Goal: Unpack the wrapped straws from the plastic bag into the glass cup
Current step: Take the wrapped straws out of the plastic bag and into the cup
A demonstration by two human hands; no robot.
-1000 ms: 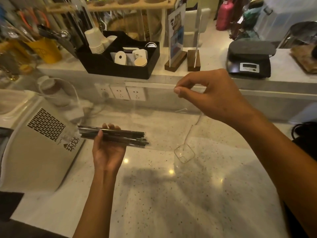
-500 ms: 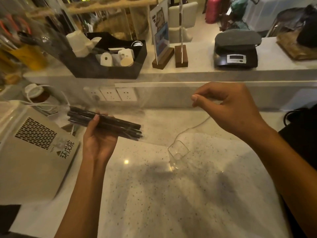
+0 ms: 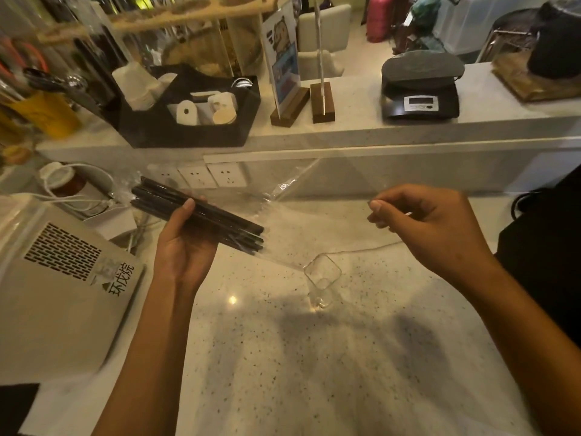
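Light, stiff bundle of black wrapped straws gripped mid-length by left hand; right hand fingers pinching slippery clear plastic bag above fragile small glass cup.

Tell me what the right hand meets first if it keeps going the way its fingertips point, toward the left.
Probably the clear plastic bag that the right hand pinches, then the dark wrapped straws held by the left hand. Depth is unclear.

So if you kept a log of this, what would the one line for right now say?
left hand: grips straws in plastic bag | right hand: pinches bag's open end | glass cup: empty, upright on counter
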